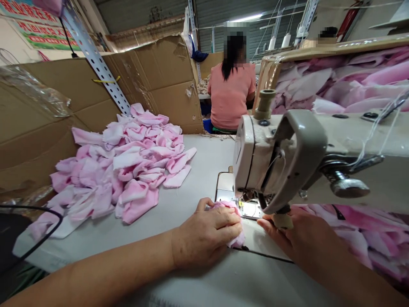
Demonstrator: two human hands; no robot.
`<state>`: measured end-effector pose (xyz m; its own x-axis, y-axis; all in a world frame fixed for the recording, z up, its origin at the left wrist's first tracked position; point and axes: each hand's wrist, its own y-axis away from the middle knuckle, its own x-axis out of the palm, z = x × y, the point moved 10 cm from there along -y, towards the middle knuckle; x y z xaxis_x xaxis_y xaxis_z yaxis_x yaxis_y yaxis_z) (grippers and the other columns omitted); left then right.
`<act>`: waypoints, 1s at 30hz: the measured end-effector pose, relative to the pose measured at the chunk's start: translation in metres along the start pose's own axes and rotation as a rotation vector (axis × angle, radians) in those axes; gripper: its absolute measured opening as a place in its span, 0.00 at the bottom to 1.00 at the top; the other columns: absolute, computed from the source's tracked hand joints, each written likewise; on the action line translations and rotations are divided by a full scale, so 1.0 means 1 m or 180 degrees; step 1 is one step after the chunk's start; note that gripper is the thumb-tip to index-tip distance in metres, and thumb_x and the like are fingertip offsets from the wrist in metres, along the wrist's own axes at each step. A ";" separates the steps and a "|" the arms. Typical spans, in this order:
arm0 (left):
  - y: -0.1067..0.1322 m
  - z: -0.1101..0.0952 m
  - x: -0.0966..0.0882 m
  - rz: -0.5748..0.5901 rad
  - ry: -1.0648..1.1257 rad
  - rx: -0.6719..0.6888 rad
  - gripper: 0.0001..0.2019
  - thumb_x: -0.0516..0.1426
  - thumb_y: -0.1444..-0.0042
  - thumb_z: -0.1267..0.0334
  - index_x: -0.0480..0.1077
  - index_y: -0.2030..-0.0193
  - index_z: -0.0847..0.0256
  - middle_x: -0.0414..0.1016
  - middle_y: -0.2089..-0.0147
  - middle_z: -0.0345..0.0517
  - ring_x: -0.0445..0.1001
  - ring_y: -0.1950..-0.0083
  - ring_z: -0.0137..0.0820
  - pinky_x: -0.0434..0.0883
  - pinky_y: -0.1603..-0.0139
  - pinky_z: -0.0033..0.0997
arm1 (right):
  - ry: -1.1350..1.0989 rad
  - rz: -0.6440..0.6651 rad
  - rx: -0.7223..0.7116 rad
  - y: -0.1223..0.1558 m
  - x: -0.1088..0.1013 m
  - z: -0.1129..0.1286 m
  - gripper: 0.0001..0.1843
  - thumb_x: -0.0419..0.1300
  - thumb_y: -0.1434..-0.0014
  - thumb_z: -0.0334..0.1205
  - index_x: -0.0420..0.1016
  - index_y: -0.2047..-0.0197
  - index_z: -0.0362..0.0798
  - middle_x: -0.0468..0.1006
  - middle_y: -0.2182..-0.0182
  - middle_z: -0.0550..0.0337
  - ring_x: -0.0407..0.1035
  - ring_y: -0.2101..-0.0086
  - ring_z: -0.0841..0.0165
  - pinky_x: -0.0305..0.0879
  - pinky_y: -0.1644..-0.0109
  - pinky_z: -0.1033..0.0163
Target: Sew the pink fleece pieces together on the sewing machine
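Observation:
My left hand (207, 232) is curled over a small piece of pink fleecy fabric (237, 238) and presses it onto the sewing table. The fabric's front edge reaches toward the presser foot of the industrial sewing machine (275, 157). My right hand (290, 234) lies flat just right of the needle area, its fingertips by the foot, and shows nothing in its grip. The machine head hides the needle in part. A large heap of cut pink fabric pieces (118, 170) lies on the table to the left.
The grey-white table (194, 170) runs ahead to tall cardboard sheets (153, 76). A bulging load of pink-patterned fabric (354, 81) stands behind the machine. A black cable (28, 230) curves at lower left. A co-worker (231, 96) sits beyond, facing away.

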<state>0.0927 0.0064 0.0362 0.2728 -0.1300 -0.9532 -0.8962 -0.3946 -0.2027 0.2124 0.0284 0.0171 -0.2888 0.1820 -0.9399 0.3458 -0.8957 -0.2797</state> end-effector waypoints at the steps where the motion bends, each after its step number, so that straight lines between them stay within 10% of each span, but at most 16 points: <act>1: 0.000 0.000 0.001 0.0005 0.0008 0.0005 0.17 0.48 0.43 0.72 0.62 0.46 0.60 0.71 0.45 0.47 0.67 0.45 0.35 0.50 0.51 0.40 | 0.0011 0.0005 -0.0010 0.000 0.001 0.000 0.15 0.51 0.37 0.43 0.75 0.70 0.49 0.72 0.77 0.60 0.68 0.76 0.64 0.54 0.72 0.61; 30: -0.016 0.010 -0.003 -0.0236 -0.0264 0.0136 0.09 0.54 0.47 0.69 0.68 0.58 0.62 0.63 0.50 0.56 0.61 0.45 0.43 0.69 0.49 0.39 | 0.0205 -0.0242 0.0085 -0.001 0.011 -0.020 0.14 0.51 0.38 0.44 0.76 0.69 0.51 0.75 0.78 0.54 0.72 0.71 0.58 0.62 0.71 0.59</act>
<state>0.1023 0.0224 0.0402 0.3106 -0.0254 -0.9502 -0.8893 -0.3608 -0.2811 0.2265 0.0394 0.0030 -0.2550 0.2749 -0.9271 0.3009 -0.8886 -0.3462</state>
